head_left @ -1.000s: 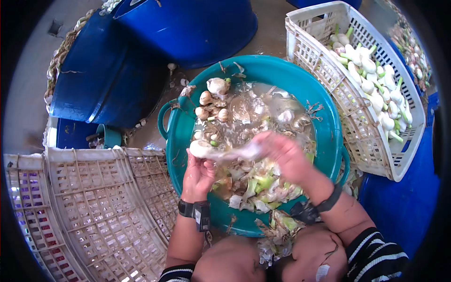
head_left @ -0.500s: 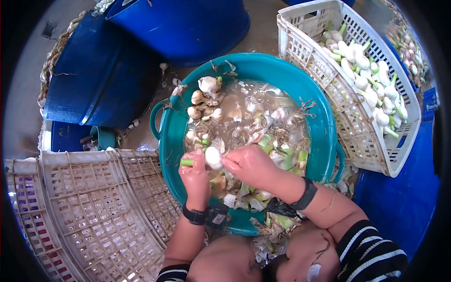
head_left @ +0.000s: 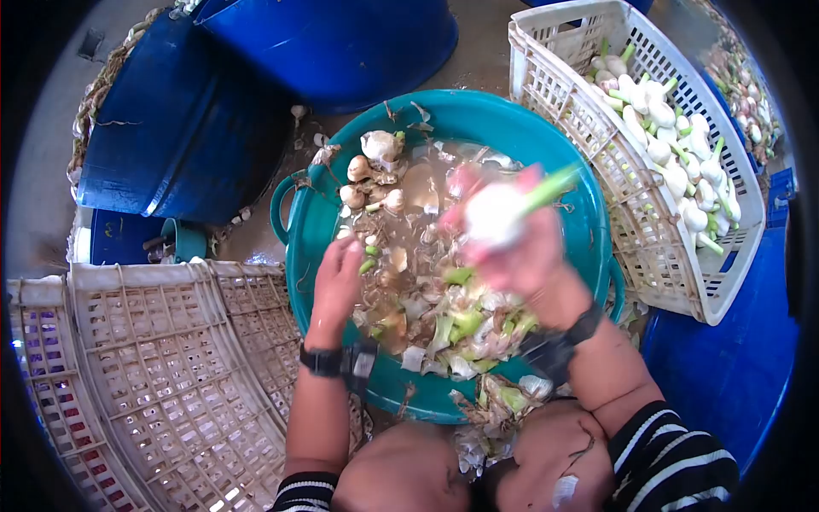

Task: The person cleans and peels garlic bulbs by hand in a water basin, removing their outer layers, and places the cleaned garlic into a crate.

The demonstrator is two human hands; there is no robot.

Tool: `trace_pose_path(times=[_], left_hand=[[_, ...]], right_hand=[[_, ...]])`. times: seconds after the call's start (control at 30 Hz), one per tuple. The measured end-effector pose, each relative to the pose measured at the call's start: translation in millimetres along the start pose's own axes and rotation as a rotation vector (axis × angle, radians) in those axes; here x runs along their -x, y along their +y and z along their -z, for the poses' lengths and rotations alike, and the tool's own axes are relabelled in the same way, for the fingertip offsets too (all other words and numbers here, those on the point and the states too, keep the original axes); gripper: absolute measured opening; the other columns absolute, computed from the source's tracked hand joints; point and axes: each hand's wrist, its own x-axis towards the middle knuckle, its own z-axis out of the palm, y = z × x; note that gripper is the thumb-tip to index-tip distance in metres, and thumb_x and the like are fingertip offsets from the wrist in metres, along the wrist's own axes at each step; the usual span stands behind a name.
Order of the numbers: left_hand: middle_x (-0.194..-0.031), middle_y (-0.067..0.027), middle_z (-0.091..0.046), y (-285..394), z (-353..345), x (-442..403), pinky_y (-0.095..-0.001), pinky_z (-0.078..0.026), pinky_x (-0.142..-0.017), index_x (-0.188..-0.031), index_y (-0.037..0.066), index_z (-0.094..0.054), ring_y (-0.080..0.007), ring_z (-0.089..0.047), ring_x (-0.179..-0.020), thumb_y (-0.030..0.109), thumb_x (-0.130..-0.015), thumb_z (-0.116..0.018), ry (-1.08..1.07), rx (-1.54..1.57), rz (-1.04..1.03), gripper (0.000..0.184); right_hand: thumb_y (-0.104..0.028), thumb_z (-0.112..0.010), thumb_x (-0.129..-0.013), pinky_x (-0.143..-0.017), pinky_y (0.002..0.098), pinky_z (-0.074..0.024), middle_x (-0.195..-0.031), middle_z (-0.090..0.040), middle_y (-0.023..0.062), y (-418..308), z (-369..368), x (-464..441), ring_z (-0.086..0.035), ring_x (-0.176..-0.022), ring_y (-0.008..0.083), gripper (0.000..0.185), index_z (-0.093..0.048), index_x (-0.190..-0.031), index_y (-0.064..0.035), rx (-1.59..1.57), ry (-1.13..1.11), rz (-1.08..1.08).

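Note:
A peeled white garlic bulb [head_left: 495, 213] with a green stem is in my right hand [head_left: 533, 256], raised over the right part of the teal tub [head_left: 589, 205]. Motion blurs that hand, but its fingers are wrapped round the bulb. My left hand [head_left: 339, 277] hovers over the tub's left side, fingers extended and loosely bent, with nothing visible in them. Just beyond its fingertips lie unpeeled garlic bulbs [head_left: 351, 196] along the tub wall. Murky water with loose skins and leaf scraps [head_left: 465, 328] fills the tub.
A white plastic crate [head_left: 563, 102] of peeled garlic stands at the right. White crates [head_left: 153, 358] line the lower left. Blue barrels [head_left: 179, 119] stand behind the tub, with a small teal mug [head_left: 189, 241] nearby. More garlic [head_left: 746, 94] lies at the far right.
My hands have parted. The right hand has carried the garlic bulb up and right, away from the left hand. My left hand has let go of the stem and shifted slightly left.

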Motion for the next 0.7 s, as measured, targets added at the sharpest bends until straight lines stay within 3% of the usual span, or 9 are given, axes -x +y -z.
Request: trace_pose_path(times=[0.03, 0.1, 0.13, 0.27, 0.37, 0.47, 0.5, 0.63, 0.7], left_hand=[[-0.109, -0.0116, -0.056, -16, -5, -2, -0.0341, -0.043, -0.082, -0.126, 0.006, -0.042, -0.0232, -0.053, -0.098, 0.04, -0.088, -0.046, 0.002, -0.003, 0.009, 0.051], [-0.115, -0.0194, -0.052, -31, -17, -8, -0.0386, -0.043, -0.086, -0.127, 0.009, -0.041, -0.0319, -0.054, -0.101, 0.038, -0.079, -0.058, -0.11, -0.838, 0.146, 0.058], [-0.115, -0.0194, -0.052, -41, -25, -13, -0.0386, -0.043, -0.086, -0.127, 0.009, -0.041, -0.0319, -0.054, -0.101, 0.038, -0.079, -0.058, -0.102, -0.835, 0.134, 0.058], [-0.105, -0.0193, -0.058, -88, -38, -30, -0.0401, -0.045, -0.084, -0.118, 0.012, -0.05, -0.0346, -0.056, -0.098, 0.035, -0.071, -0.065, -0.042, -0.87, 0.137, 0.055], [-0.097, -0.0169, -0.062, -94, -29, -32, -0.0419, -0.046, -0.079, -0.106, 0.01, -0.058, -0.034, -0.059, -0.092, 0.031, -0.07, -0.066, -0.107, -0.777, 0.188, 0.042], [-0.096, -0.0173, -0.062, -82, -16, -13, -0.0428, -0.047, -0.076, -0.098, 0.008, -0.062, -0.035, -0.058, -0.091, 0.028, -0.072, -0.064, 0.039, -0.764, 0.147, 0.032], [-0.095, -0.0158, -0.062, -45, -16, 0, -0.0412, -0.047, -0.074, -0.097, 0.009, -0.062, -0.0336, -0.059, -0.089, 0.025, -0.072, -0.066, 0.102, -0.796, 0.221, 0.03], [-0.106, -0.0198, -0.056, -34, 4, 21, -0.0431, -0.044, -0.08, -0.102, 0.008, -0.06, -0.0366, -0.054, -0.096, 0.025, -0.07, -0.069, 0.359, -0.877, -0.112, 0.037], [-0.111, -0.0214, -0.052, -23, 6, 27, -0.0442, -0.043, -0.082, -0.105, 0.008, -0.058, -0.0378, -0.051, -0.099, 0.025, -0.07, -0.07, 0.507, -0.937, -0.269, 0.041]], right_hand=[[-0.059, -0.026, -0.088, -0.065, 0.0457, -0.0548, -0.116, -0.05, 0.0226, -18, -24, -1, -0.059, -0.095, 0.0295, 0.067, -0.037, -0.129, -0.0061, -0.02, -0.151, 0.063], [-0.058, -0.027, -0.088, -0.067, 0.0438, -0.0544, -0.118, -0.05, 0.0243, -26, -11, -4, -0.058, -0.096, 0.0293, 0.066, -0.04, -0.127, -0.0066, 0.041, 0.017, 0.292], [-0.058, -0.03, -0.088, -0.072, 0.0416, -0.0527, -0.116, -0.052, 0.0239, -16, 6, -9, -0.058, -0.097, 0.029, 0.063, -0.045, -0.122, -0.0071, 0.1, 0.23, 0.289], [-0.029, -0.054, -0.088, -0.073, 0.0311, -0.0472, -0.089, -0.058, 0.0084, 89, 110, -21, -0.057, -0.081, 0.02, 0.03, -0.054, -0.105, -0.005, 0.539, 0.808, -0.308], [-0.036, -0.059, -0.082, -0.078, 0.0369, -0.0462, -0.099, -0.061, 0.0173, 142, 145, -38, -0.059, -0.09, 0.0284, 0.044, -0.055, -0.103, 0.0023, 1.451, 0.999, -0.558], [-0.038, -0.06, -0.079, -0.083, 0.0419, -0.0441, -0.105, -0.059, 0.0223, 147, 142, -50, -0.058, -0.096, 0.0348, 0.051, -0.054, -0.106, 0.0039, 1.706, 0.837, -0.737], [-0.038, -0.06, -0.079, -0.083, 0.0419, -0.0441, -0.105, -0.059, 0.0223, 148, 140, -53, -0.058, -0.096, 0.0348, 0.051, -0.054, -0.106, 0.0039, 1.697, 0.85, -0.707], [-0.037, -0.058, -0.08, -0.08, 0.0435, -0.0448, -0.102, -0.059, 0.0216, 151, 158, -55, -0.057, -0.095, 0.0359, 0.039, -0.058, -0.096, -0.001, 1.687, 1.019, -0.501], [-0.035, -0.058, -0.081, -0.078, 0.0432, -0.0451, -0.1, -0.06, 0.0208, 147, 168, -50, -0.058, -0.092, 0.0354, 0.034, -0.059, -0.091, -0.0025, 2.058, 0.699, -0.341]])
